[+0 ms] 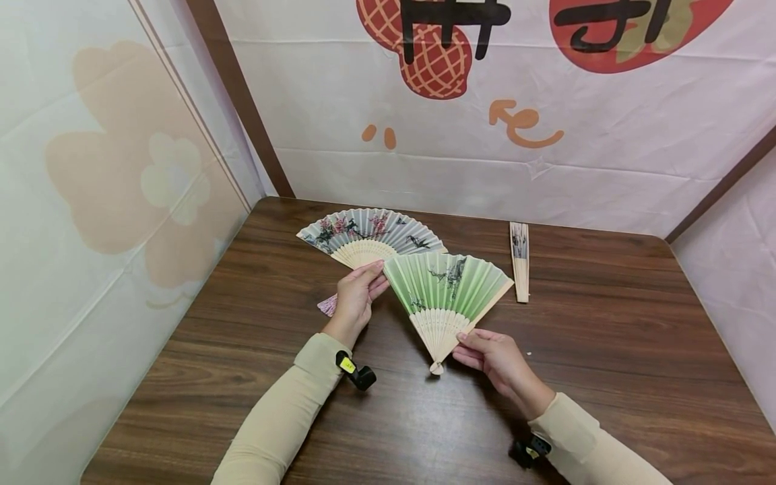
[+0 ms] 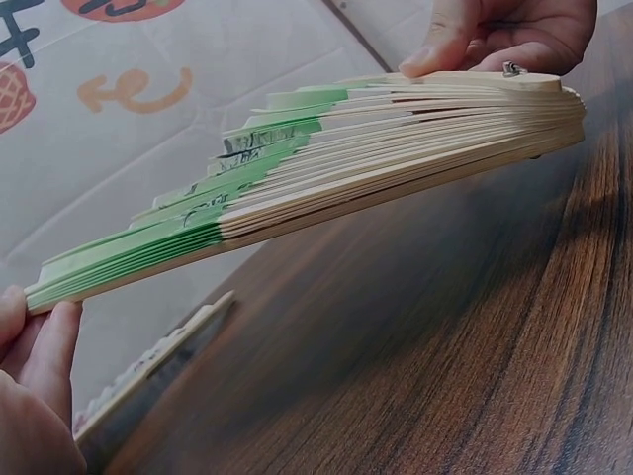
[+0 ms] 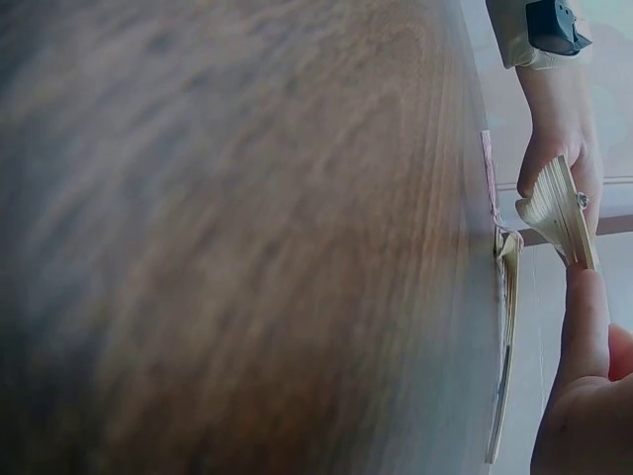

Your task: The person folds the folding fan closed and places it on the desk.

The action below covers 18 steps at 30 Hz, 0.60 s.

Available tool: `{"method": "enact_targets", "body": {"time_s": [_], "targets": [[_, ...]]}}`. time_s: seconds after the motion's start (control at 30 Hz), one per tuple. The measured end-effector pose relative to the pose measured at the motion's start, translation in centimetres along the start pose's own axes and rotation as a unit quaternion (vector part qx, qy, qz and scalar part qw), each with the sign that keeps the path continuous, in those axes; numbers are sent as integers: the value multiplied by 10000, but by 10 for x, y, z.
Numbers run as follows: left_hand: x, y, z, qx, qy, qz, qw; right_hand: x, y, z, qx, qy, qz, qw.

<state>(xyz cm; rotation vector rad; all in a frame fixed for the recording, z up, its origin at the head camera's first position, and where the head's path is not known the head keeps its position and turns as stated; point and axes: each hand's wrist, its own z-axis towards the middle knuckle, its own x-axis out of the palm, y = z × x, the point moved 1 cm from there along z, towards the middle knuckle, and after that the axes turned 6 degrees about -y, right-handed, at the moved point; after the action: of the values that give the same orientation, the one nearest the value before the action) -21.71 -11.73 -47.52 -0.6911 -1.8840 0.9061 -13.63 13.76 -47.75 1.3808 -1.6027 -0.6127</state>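
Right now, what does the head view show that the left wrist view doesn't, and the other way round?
Only the head view shows the grey fan spread open on the table and both sleeves. Only the left wrist view shows the green fan edge-on, its ribs stacked, with the pivot pin. Both show the left hand at the fan's outer edge, the right hand near the pivot, and the closed fan.

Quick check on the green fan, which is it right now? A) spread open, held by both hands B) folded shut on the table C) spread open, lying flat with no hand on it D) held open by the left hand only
A: the green fan is spread open, the left hand pinching its outer edge and the right hand holding near the pivot.
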Motion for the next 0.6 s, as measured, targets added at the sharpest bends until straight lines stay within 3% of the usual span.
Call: {"method": "enact_targets", "body": {"time_s": [0.6], "targets": [[1,2,1,43,54,67,10000,2,0,0,39,84,-59,9999]]}}
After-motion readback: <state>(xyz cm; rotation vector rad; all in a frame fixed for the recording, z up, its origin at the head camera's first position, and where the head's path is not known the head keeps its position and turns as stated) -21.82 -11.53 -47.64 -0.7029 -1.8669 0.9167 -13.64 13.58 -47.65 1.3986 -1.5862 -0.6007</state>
